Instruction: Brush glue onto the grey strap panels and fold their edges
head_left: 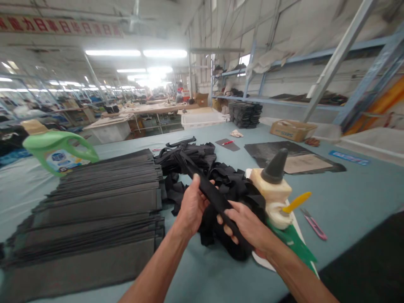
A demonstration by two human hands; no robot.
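Note:
A long black fabric strip is stretched at a slant between my two hands. My left hand grips its upper part, thumb on top. Lower down, my right hand closes around the same strip. Beneath and behind them lies a loose heap of black strips, partly covered by my hands. A bundle of more black strips rests just beyond. To the left, dark grey fabric panels are laid overlapping in a long row.
Right of my hands stand a yellowish block with a black cone, a tub with a yellow-handled brush and pink thread snips. A green detergent jug is at the left. Farther back are a cardboard box and a red pen.

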